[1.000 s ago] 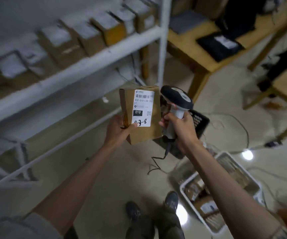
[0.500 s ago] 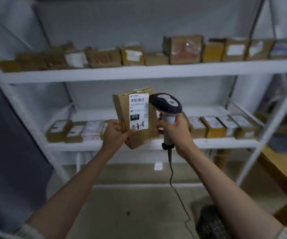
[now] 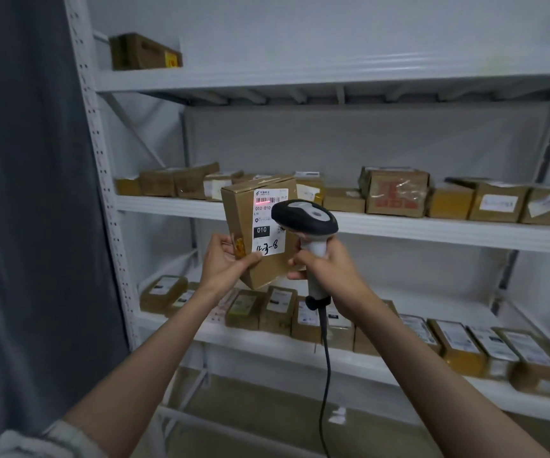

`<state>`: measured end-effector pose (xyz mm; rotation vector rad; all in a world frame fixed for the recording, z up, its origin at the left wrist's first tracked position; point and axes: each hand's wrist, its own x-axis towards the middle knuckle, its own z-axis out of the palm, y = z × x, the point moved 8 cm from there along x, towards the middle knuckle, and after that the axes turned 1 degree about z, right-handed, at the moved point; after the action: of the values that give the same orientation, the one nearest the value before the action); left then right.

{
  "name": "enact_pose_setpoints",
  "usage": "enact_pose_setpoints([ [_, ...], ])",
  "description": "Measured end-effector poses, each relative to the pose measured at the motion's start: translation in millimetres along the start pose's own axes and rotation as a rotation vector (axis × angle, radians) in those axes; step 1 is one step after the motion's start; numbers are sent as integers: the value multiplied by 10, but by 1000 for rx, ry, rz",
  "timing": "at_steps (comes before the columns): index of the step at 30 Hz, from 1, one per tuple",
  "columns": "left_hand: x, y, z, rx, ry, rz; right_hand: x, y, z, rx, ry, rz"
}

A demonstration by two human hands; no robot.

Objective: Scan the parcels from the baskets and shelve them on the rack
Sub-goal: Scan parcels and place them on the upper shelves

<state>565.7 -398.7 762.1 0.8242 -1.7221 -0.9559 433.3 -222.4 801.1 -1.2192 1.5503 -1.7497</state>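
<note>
One parcel (image 3: 260, 233) is up in the air in front of the rack (image 3: 432, 231), tipped a little, with its white label (image 3: 268, 223) facing the person. The left hand (image 3: 225, 264) holds it from the side and low down: the thumb presses on the bottom edge of the label and the other fingers go behind the box, so this grip is pinching the parcel. A thin red line of light lies across the bar code near the top of the label. That light comes from the scanner (image 3: 305, 221), which sits just beside the parcel and hides a bit of the label's right side. The right hand (image 3: 325, 264) is wrapped tight round the scanner's handle, so that grip is pinching the scanner, and a dark cord (image 3: 326, 375) hangs down from it. To scan well, I think the box should be kept very still and the red line kept flat across all the bars. The thumb should stay low so it does not cover the code. Many brown parcels (image 3: 396, 191) already sit in rows on the middle shelf and the lower shelf (image 3: 366, 361). This parcel has no place on the rack yet, so shelving looks like the job to come.
</note>
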Motion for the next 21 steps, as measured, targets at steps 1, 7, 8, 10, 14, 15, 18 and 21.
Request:
enact_pose_setpoints([
  [1, 15, 17, -10, 4, 9, 2, 24, -18, -7, 7, -8, -7],
  [7, 97, 84, -50, 50, 45, 6, 84, -139, -73, 118, -69, -44],
  [8, 100, 118, -44, 57, 49, 10, 89, -159, -85, 140, -82, -48],
  [10, 100, 196, -26, 54, 60, 18, 111, -195, -118, 162, -115, -58],
  [14, 149, 338, 4, 32, 79, 41, 184, -291, -254, 155, -143, -67],
  [15, 172, 373, 0, 29, 82, 47, 209, -331, -296, 157, -145, -73],
  [18, 250, 527, -76, 25, 108, 68, 331, -535, -388, 158, -147, -105],
  [21, 361, 667, -221, -5, 145, 62, 552, -807, -383, 130, -146, -147],
])
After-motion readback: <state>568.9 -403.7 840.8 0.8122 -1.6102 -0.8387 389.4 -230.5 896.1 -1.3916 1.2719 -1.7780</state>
